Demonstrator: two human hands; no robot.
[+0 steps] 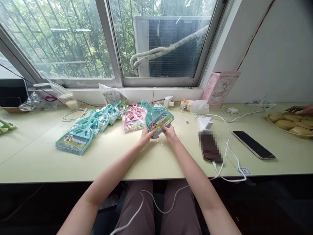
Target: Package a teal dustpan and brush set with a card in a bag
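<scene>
teal packaged dustpan set [158, 120] is gripped at its lower edge by left hand [146, 137] and right hand [169, 133], just right of the pink set [134, 120]; sorting mid-step, needing a steady set-down.

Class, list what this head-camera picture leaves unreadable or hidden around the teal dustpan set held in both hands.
- Label print on the teal dustpan set, head view: too small.
- Screen of the charging phone: blurred out.
- Another person's hand: cut off by the right edge.
- Pink dustpan set: partly hidden by the held one.
</scene>
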